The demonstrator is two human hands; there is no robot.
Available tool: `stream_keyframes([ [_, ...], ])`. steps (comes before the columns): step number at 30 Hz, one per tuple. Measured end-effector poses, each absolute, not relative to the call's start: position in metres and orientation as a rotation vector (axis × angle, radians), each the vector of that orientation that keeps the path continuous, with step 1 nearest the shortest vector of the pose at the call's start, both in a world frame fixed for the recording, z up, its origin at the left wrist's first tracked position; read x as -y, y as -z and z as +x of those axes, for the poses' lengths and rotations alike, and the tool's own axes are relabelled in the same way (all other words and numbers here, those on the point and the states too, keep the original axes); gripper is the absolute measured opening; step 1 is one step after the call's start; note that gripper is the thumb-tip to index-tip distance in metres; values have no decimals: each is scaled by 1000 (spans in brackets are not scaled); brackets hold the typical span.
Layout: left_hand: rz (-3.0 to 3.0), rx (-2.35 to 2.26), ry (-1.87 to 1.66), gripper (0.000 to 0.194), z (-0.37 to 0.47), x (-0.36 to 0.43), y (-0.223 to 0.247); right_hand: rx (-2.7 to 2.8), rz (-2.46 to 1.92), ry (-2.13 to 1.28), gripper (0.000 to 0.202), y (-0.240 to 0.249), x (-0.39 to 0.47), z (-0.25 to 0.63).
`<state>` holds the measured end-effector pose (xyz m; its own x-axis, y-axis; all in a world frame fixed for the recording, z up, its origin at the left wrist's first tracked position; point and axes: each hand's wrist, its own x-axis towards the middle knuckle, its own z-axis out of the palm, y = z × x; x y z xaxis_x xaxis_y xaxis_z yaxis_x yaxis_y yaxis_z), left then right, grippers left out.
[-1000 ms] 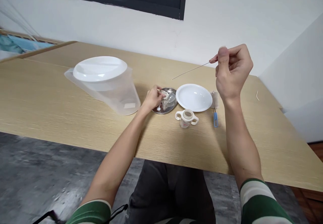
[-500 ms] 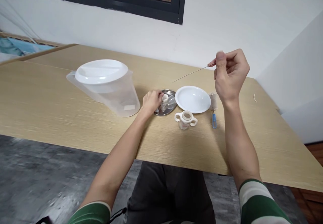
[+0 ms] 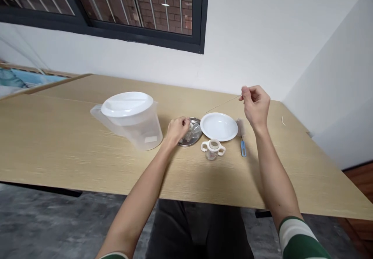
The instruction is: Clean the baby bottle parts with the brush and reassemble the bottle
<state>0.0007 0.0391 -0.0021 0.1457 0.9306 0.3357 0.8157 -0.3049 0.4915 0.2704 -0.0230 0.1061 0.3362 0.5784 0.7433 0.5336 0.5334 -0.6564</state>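
Note:
In my raised right hand (image 3: 257, 106) a thin straight rod, like a wire (image 3: 223, 103), is pinched between thumb and fingers. It points left, above the far side of a white bowl (image 3: 218, 126). My left hand (image 3: 176, 130) is closed at the left side of a round metal tray (image 3: 196, 140); whatever its fingertips hold is hidden. Small clear and white parts (image 3: 189, 135) lie on the tray. In front of the bowl stands a lidless clear cup with two white handles (image 3: 212, 150). A brush with a blue handle (image 3: 243, 149) lies right of the bowl.
A large translucent pitcher with a white lid (image 3: 136, 128) stands left of my left hand. Far right on the wooden table (image 3: 72, 146) lies a small bent white piece (image 3: 283, 121). Behind the table are a white wall and a dark-framed window (image 3: 201, 21).
My view has tilted up, showing more window. My right hand has come down closer to the bowl with the rod. My left hand stays at the tray.

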Motion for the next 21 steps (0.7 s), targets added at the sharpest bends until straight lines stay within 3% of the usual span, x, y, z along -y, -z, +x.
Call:
stream_keyframes([
  [5,2247,-1631,-929,42,7,-32,-4,1156,-1548,-106,43,-49,19,309],
  [11,2225,-1458,-974,63,12,-28,0,1049,-1792,-140,46,10,25,320],
  [18,2272,-905,-906,56,20,-22,3,1212,-1930,-155,53,20,31,330],
  [21,2197,-708,-803,48,23,-18,-1,1277,-2015,-119,43,12,45,343],
])
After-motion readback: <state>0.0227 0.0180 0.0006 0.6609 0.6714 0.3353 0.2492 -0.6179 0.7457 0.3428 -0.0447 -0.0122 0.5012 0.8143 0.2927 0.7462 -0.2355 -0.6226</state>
